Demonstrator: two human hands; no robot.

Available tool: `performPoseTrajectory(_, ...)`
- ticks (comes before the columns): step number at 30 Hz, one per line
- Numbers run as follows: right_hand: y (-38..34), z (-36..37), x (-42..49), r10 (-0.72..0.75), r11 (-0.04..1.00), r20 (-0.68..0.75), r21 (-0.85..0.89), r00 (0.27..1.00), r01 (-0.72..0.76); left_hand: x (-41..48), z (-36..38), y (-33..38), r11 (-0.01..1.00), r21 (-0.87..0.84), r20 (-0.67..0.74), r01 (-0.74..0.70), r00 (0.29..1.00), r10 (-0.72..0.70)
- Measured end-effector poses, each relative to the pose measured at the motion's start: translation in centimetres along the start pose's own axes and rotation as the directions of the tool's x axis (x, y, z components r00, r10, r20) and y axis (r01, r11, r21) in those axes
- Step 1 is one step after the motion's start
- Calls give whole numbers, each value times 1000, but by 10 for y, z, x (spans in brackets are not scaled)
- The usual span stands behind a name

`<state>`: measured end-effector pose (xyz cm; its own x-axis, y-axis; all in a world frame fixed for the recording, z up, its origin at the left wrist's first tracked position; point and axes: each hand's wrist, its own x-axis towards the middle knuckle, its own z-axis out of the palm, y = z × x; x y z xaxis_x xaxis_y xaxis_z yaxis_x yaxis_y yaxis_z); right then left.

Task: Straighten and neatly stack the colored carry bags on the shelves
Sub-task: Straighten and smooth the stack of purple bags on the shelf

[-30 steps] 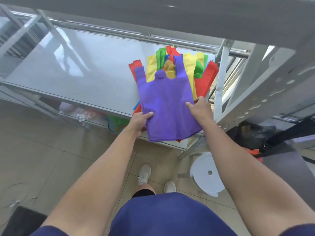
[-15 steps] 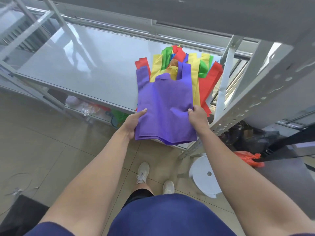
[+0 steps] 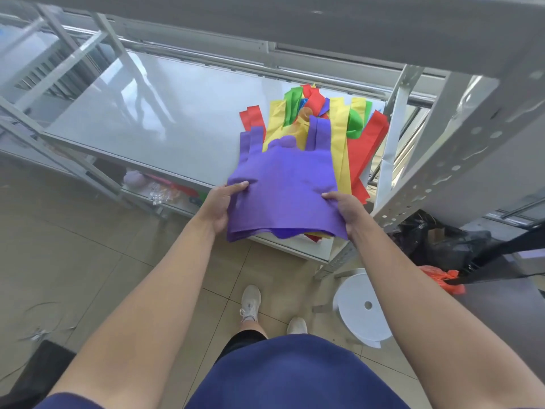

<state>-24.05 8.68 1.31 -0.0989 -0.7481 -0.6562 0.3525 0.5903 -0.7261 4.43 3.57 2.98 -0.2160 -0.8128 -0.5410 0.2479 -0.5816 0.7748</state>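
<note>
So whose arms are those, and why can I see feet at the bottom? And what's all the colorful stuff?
There is no machine here, just a person. A camera sits on their head and looks down, so you see what they see: their own two arms, and their white shoes on the floor. That is the only view.

In front of them is a grey metal shelf. At its right end, yellow bags, red bags and green bags lie in a messy heap. They are cloth carry bags.

The left hand and the right hand each grip one side of a bunch of purple bags, thumbs on top. They hold it over the heap, at the shelf's front edge.

The round white thing near the feet looks like a stool.
</note>
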Motion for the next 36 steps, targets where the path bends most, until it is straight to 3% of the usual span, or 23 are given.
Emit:
performPoseTrajectory(5,-23,38,-16,56,998,235,8,970,-60,-32,-26,42,997,-5,98,-71,993,71)
performPoseTrajectory(11,-51,137,-6,-38,988,354,-124,935,87,-77,-96,83,967,-30,-44,-253,967,251)
performPoseTrajectory(16,-54,243,12,3,965,534,-225,846,138,-110,-192,102,938,-9,-173,-346,925,339)
performPoseTrajectory(24,-20,471,34,57,904,606,-369,793,217,-150,-357,147,915,79,-482,-395,789,382)
performPoseTrajectory(30,-11,644,27,-86,854,649,-343,756,391,-180,-494,222,877,102,-567,-470,697,440)
performPoseTrajectory(36,-2,791,51,-61,878,632,-335,773,343,-169,-629,294,862,133,-591,-490,659,465)
